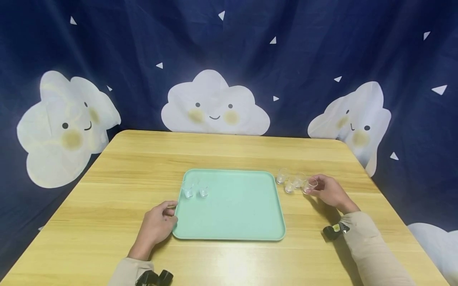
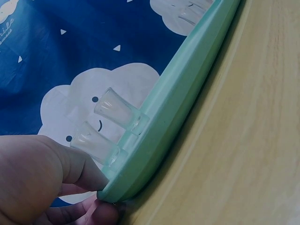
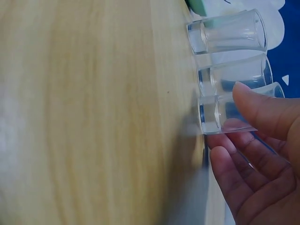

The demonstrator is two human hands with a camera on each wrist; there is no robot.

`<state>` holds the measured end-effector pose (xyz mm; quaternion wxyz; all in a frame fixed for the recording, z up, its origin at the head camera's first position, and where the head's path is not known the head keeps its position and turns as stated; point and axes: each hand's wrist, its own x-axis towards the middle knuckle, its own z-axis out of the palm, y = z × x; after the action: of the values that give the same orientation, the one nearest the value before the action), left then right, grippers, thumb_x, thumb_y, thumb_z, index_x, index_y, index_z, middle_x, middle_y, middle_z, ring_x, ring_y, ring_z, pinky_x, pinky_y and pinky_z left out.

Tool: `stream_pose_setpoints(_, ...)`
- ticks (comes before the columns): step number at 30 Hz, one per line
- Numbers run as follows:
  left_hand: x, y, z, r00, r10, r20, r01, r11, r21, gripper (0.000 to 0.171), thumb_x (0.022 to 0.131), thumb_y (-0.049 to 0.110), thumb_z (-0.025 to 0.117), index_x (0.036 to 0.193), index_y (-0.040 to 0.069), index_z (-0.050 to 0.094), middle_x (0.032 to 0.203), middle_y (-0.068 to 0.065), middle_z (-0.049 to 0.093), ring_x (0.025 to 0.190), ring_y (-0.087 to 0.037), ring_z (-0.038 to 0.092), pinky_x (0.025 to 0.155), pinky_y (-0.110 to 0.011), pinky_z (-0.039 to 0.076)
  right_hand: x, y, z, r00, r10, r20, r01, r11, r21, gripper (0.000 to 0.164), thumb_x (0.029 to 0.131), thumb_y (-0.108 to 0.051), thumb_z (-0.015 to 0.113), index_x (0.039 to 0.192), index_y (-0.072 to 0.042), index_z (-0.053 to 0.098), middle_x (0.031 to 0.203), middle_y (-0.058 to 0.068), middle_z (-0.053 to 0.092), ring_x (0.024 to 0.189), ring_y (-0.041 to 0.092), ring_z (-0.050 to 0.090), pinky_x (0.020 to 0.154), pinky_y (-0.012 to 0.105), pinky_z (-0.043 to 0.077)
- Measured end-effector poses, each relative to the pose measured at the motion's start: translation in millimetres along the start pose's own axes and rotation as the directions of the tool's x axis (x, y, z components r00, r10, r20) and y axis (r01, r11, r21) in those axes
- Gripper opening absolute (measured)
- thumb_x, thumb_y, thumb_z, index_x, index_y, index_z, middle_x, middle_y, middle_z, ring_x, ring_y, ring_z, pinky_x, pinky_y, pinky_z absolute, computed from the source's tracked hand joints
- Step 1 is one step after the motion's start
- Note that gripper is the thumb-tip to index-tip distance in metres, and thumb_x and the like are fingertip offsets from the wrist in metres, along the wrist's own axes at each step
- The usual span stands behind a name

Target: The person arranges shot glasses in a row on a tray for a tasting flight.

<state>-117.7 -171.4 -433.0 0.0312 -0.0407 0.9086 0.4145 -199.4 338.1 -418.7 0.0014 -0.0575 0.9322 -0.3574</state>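
Observation:
My left hand (image 1: 157,222) pinches the left rim of a mint-green tray (image 1: 236,235), thumb on top and fingers under the edge in the left wrist view. Two clear shot glasses stand upright near the tray's far left corner, a left one (image 1: 188,190) and a right one (image 1: 203,191). On the table just past the tray's right side, several more clear glasses cluster upright. My right hand (image 1: 330,192) holds the rightmost shot glass (image 1: 309,186) between thumb and fingers. In the right wrist view that shot glass (image 3: 211,117) stands close beside another glass (image 3: 208,77).
The wooden table (image 1: 229,262) extends around the tray on all sides. A dark blue curtain (image 1: 229,47) with smiling white clouds hangs behind its far edge. Each wrist bears a small black camera, the right one (image 1: 330,233) close above the table.

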Motion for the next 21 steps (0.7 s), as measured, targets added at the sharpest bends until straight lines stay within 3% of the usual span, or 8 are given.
stream_pose_setpoints(11,0.5,-0.3,0.4,1.0,-0.001,-0.005,0.001,1.0,-0.001,0.041,0.085,0.004,0.059,0.126,0.001,0.061,0.096,-0.008,0.064,0.079,-0.018,0.059,0.069,-0.032,0.047,-0.4,-1.8,-1.1,1.0,0.003,-0.014,-0.002,1.0,0.017,0.043,0.085,-0.019,0.075,0.117,0.007,0.06,0.109,0.022,0.064,0.099,0.037,0.063,0.085,0.043,0.05)
stream_pose_setpoints(21,0.3,0.2,0.1,1.0,-0.005,0.0,0.005,1.0,-0.011,0.041,0.084,0.004,0.059,0.126,0.001,0.061,0.096,-0.008,0.064,0.081,-0.018,0.059,0.07,-0.033,0.048,-3.4,-9.3,-5.6,1.0,0.008,-0.026,-0.007,0.999,0.048,0.043,0.085,-0.018,0.074,0.117,0.007,0.059,0.111,0.024,0.063,0.101,0.038,0.063,0.077,0.022,0.05)
